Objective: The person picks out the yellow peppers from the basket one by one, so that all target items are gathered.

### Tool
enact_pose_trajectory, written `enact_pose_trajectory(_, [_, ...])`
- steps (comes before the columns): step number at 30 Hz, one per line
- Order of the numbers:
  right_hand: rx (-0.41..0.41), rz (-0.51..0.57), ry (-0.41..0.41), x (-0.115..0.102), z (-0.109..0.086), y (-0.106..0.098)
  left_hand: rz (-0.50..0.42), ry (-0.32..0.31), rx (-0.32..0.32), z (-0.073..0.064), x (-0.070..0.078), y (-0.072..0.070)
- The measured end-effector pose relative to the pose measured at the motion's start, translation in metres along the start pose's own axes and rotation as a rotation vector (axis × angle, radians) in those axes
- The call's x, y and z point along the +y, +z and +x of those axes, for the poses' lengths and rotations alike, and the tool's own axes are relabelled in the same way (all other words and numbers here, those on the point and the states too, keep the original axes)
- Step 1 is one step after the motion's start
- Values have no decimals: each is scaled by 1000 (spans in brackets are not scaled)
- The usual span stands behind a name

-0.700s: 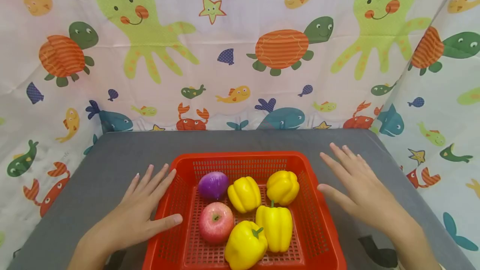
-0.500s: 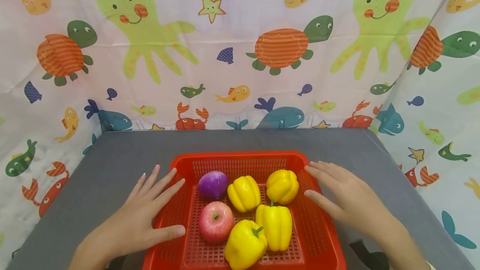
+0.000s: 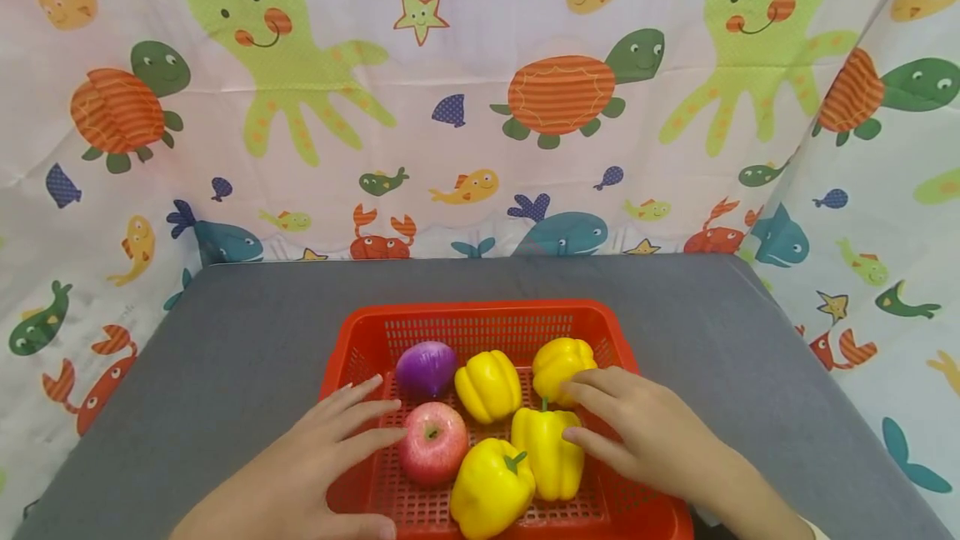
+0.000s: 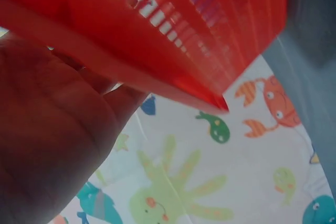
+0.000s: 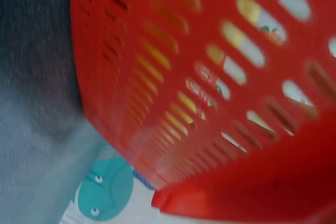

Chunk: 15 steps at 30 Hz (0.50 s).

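Note:
A red plastic basket [image 3: 480, 308] holds a red apple [image 3: 432, 444], a purple onion [image 3: 426, 371] and several yellow bell peppers. My left hand [image 3: 307, 465] reaches over the basket's left rim, fingers spread, with its fingertips close beside the apple. Over the right rim comes my right hand [image 3: 652, 432]. Its fingers overlap the edges of the back right bell pepper [image 3: 558, 365] and the front right bell pepper [image 3: 546, 461]; whether they touch cannot be told. In the left wrist view, my left hand [image 4: 52, 124] is beneath the basket rim [image 4: 105, 66]. The right wrist view shows the basket's slotted wall [image 5: 173, 77] but no fingers.
Beside the left hand, a front bell pepper [image 3: 491, 490] and a middle bell pepper [image 3: 488, 387] lie in the basket. The basket stands on a grey cloth-covered table [image 3: 255, 332]. A curtain [image 3: 465, 40] printed with sea animals encloses the back and sides.
Both hands have moved inward over the basket, the left toward the apple and the right from outside the rim to the bell peppers. The basket and its contents have stayed put.

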State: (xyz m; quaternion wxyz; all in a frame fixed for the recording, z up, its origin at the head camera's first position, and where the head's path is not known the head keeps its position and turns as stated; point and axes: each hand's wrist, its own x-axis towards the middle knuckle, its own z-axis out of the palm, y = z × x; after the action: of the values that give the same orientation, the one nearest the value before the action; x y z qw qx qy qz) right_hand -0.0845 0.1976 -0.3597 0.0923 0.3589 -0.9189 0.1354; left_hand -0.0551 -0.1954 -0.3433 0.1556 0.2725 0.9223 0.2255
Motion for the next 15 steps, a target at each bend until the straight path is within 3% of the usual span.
enact_pose_trajectory(5, [-116, 37, 12, -8, 4, 5, -7, 57, -36, 1, 4, 4])
enact_pose_trajectory(12, [-239, 54, 27, -11, 8, 15, 19, 234, -32, 6, 3, 16])
enact_pose_trajectory(15, [-267, 85, 21, -12, 9, 16, -14, 248, -98, 7, 5, 19])
